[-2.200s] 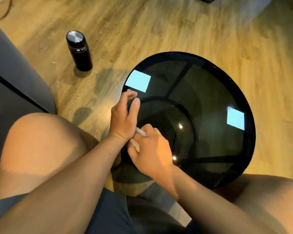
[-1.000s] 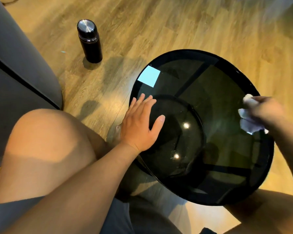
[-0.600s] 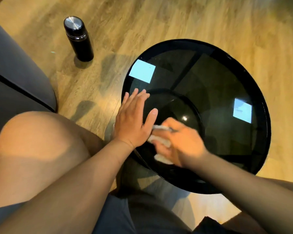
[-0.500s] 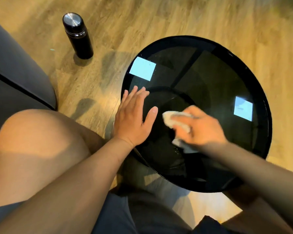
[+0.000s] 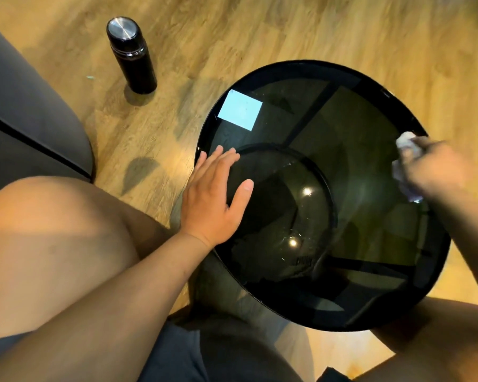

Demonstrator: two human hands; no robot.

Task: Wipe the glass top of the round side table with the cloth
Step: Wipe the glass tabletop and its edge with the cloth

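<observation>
Head view, the only one. Person seated, round side table (image 5: 425, 304) between the knees, dark glass top (image 5: 342, 139) facing up.

Left hand (image 5: 214, 199): flat on the glass at the near-left rim, palm down. Fingers (image 5: 218, 161) straight and close together, thumb splayed out toward the centre. Holds nothing, only rests on the surface.

Just past those fingertips, a pale square reflection (image 5: 240, 110) on the glass. On the thumb side, two small bright spots of light toward the middle.

Right hand (image 5: 439, 172): at the far-right rim, well apart from the left, smeared by blur. A whitish cloth (image 5: 407, 158), bunched, sticks out ahead of and below its fingers, lying against the glass just inside the rim. The fingers look closed over the wad; single fingers cannot be made out.

Beyond the left fingertips and off the table: a black flask (image 5: 133, 55) with a metal cap, upright on the wooden floor (image 5: 260, 28). Further out to that side, a grey sofa (image 5: 25, 106). A bare knee (image 5: 53, 230) sits behind the left wrist.
</observation>
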